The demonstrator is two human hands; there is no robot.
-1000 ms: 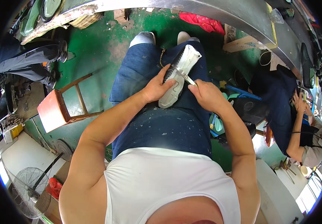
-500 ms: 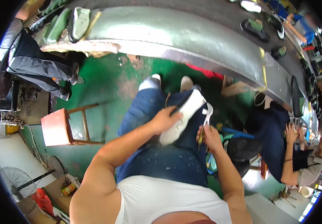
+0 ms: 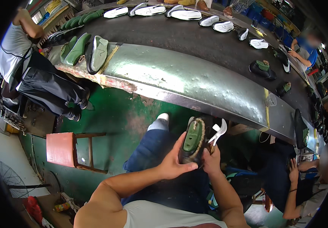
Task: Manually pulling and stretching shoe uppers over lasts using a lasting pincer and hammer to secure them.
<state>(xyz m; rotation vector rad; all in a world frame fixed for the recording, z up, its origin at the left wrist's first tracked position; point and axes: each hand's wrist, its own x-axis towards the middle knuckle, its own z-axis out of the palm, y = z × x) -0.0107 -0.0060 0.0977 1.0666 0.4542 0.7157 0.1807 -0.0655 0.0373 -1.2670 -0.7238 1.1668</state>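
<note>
Left hand (image 3: 173, 164) clasps a black shoe on its green moulded last (image 3: 192, 141) at lower centre; right hand (image 3: 211, 159) grips a white-handled tool (image 3: 218, 133). A loose clasp could let the tool slip toward the fingers.

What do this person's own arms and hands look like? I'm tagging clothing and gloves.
Both forearms are bare from shoulder to wrist, with no sleeves. The left hand and right hand are gloveless, and no watch, bracelet or ring shows. A sleeveless white top covers the torso.
</note>
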